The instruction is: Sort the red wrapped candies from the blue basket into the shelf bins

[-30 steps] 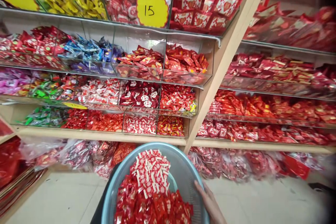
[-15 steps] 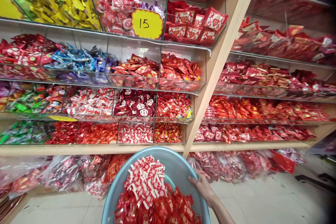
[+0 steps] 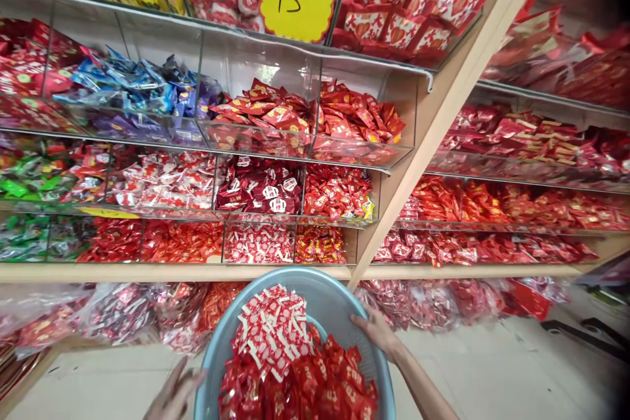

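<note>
A blue-grey plastic basket (image 3: 352,328) fills the lower middle, with white-and-red wrapped candies (image 3: 270,331) at its back left and shiny red packets (image 3: 329,384) in front. My right hand (image 3: 377,331) grips the basket's right rim, thumb inside and the other fingers hidden beyond the wall. Left of the basket, my left hand (image 3: 172,394) is slightly blurred, its fingers apart and holding nothing, the fingertips close to the left rim.
Shelves of clear bins with wrapped candy rise ahead, bearing a yellow tag (image 3: 296,0) marked 15. A slanting wooden post (image 3: 418,157) divides them. Plastic bags of candy (image 3: 118,315) lie beneath the bottom ledge (image 3: 172,272), above the tiled floor (image 3: 108,380).
My left hand has come into view at the lower left. The shelves appear larger and closer, their upper rows shifted upward. My right hand keeps its hold on the basket.
</note>
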Demonstrator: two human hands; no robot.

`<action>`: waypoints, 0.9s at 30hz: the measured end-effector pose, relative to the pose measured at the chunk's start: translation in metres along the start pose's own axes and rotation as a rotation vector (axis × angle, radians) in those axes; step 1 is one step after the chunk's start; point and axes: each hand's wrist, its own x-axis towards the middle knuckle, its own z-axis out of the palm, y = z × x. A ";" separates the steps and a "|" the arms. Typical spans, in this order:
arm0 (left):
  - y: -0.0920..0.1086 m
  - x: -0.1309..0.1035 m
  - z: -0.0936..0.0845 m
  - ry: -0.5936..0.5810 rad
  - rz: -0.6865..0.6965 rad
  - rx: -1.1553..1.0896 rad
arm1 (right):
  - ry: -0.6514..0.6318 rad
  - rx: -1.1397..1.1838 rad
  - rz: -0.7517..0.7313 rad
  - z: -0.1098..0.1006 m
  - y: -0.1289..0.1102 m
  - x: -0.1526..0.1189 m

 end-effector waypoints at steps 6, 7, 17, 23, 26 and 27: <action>0.082 0.063 0.014 -0.121 0.498 0.423 | -0.085 -0.120 -0.036 0.016 -0.003 0.021; 0.086 0.073 0.018 -0.108 0.540 0.456 | -0.087 -0.153 -0.045 0.019 -0.003 0.024; 0.060 0.094 0.008 0.078 0.719 0.628 | 0.188 -0.904 -0.528 0.070 -0.023 0.026; 0.056 0.075 0.006 0.132 0.716 0.652 | -0.277 -1.214 -0.215 0.122 -0.012 0.028; 0.053 0.076 0.009 0.141 0.684 0.697 | -0.277 -1.304 -0.059 0.128 -0.005 0.028; 0.053 0.076 0.011 0.140 0.669 0.723 | -0.271 -1.319 -0.029 0.128 -0.003 0.027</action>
